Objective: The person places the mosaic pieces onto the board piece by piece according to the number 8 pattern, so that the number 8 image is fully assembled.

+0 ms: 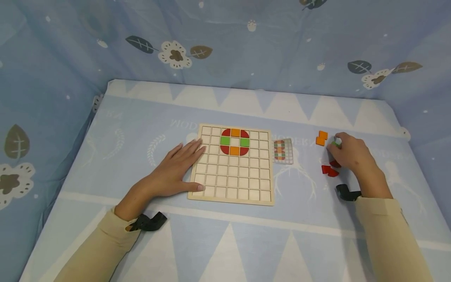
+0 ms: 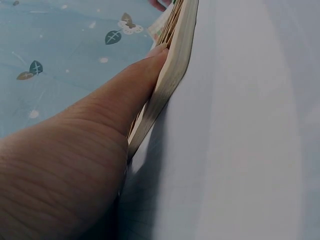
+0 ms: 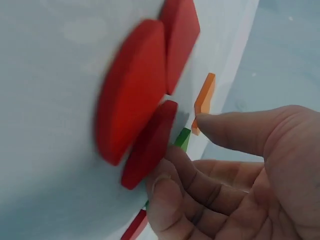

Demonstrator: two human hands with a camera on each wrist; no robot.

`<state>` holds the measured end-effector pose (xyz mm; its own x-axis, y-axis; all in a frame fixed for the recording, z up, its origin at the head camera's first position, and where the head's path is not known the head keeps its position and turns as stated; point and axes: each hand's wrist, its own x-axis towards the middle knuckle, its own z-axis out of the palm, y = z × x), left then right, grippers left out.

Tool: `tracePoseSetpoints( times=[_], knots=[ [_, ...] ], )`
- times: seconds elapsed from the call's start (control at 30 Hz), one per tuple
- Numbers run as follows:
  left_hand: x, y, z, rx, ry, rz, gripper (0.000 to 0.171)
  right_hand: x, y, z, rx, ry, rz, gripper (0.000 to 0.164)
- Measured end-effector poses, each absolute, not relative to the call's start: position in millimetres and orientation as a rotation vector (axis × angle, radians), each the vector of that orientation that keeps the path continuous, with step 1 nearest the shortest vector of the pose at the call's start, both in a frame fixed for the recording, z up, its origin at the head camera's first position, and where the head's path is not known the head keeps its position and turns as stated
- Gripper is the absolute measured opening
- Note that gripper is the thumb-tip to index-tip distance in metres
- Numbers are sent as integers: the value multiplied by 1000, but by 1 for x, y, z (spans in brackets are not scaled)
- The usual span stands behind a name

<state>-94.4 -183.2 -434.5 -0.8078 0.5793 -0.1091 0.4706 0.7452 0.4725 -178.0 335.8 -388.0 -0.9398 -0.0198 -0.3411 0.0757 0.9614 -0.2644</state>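
Note:
A wooden grid board [image 1: 218, 181] carries a rounded pattern of red, orange and green tiles in its upper middle. My left hand [image 1: 176, 170] rests flat with spread fingers on the board's left edge; in the left wrist view its thumb [image 2: 135, 77] lies on the rim. Over at the right, my right hand [image 1: 354, 152] reaches down to a green tile [image 1: 336, 145], thumb and fingers bent around it. The right wrist view shows a gap between thumb and fingertips, with the green tile [image 3: 183, 139] behind them. Red quarter-round tiles [image 3: 132, 95] lie close to the fingers.
Two orange tiles [image 1: 322, 138] lie just left of the right hand, and red tiles [image 1: 330, 171] sit below it. A small pattern card [image 1: 283, 151] is against the board's right edge. Patterned blue cloth [image 1: 229, 51] rises behind the table.

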Motion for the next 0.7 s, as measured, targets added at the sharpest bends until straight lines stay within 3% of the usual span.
tracePoseSetpoints(
  times=[0.17,0.43,0.7],
  knots=[
    [-94,-183,-433,841,2697,660,113,-189,332,-386,38,2709,-338,63],
    [-95,-182,-432,832,2695,653,112,-198,327,-389,-37,2728,-369,45],
    [-95,-183,-432,834,2691,652,113,-202,325,-391,7,2717,-427,40]
  ],
)
